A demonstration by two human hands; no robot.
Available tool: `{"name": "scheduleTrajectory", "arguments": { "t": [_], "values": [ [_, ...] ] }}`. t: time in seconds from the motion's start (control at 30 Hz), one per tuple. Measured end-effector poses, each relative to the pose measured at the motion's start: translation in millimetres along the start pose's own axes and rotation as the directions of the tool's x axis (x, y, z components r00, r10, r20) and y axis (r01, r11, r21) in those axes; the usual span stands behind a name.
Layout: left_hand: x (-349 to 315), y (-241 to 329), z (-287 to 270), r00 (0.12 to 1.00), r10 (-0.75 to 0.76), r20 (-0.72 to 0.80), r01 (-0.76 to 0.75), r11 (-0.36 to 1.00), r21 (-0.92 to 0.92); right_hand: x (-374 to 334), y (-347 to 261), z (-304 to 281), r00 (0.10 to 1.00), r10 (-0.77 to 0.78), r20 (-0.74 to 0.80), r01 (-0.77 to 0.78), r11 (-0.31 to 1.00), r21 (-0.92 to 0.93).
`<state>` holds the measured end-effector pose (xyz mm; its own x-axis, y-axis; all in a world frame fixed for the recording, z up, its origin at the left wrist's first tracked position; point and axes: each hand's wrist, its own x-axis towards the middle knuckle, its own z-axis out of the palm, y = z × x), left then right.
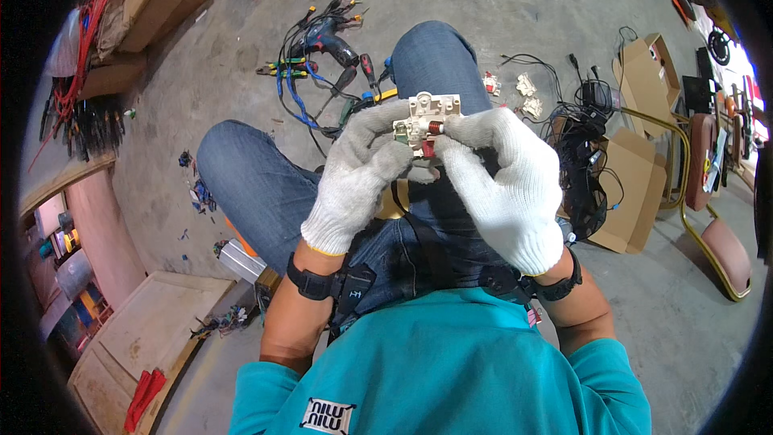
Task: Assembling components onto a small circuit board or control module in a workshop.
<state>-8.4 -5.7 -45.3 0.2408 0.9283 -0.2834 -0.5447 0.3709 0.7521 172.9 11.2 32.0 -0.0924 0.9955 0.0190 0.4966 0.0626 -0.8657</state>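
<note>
Above my lap I hold a small off-white plastic housing [435, 103] with an opened front. A dark red-brown coil [436, 127], a green piece [400, 132] and a red piece [427, 147] show in it. My left hand [354, 169], in a white knitted glove, is closed around the housing's left side and underside. My right hand [507, 181], gloved the same way, has thumb and forefinger pinched at the right end of the coil, against the housing. Whether those fingertips grip the coil itself or the housing's edge is hard to tell.
Past my knees lie a cordless drill [326, 39], green-handled pliers [290, 68] and tangled cables. Similar white parts [527, 97] rest right of my knee. Farther right are black cables [584, 125], an opened cardboard box [632, 189] and a chair [725, 254]. A wooden board [157, 314] lies left.
</note>
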Motion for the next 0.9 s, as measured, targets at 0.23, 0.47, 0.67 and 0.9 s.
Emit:
{"name": "scheduleTrajectory", "arguments": {
  "t": [0.23,0.47,0.67,0.9],
  "values": [
    [1.5,3.0,4.1,1.0,-0.017,0.006,0.017,1.0,0.018,1.4,-5.6,1.3,0.998,0.06,-0.002,-0.06,0.998,0.005],
    [1.0,4.1,4.4,0.998,-0.064,-0.022,0.065,0.996,0.061,4.5,12.7,-2.5,0.983,-0.177,0.057,0.185,0.955,-0.233],
    [1.1,8.5,4.0,0.996,-0.085,0.0,0.085,0.992,0.089,6.2,11.2,-5.8,0.98,-0.175,0.097,0.193,0.951,-0.24],
    [-0.9,12.5,9.4,0.994,-0.104,-0.024,0.105,0.993,0.057,7.8,11.7,-5.7,0.979,-0.179,0.101,0.2,0.943,-0.266]
  ]
}}
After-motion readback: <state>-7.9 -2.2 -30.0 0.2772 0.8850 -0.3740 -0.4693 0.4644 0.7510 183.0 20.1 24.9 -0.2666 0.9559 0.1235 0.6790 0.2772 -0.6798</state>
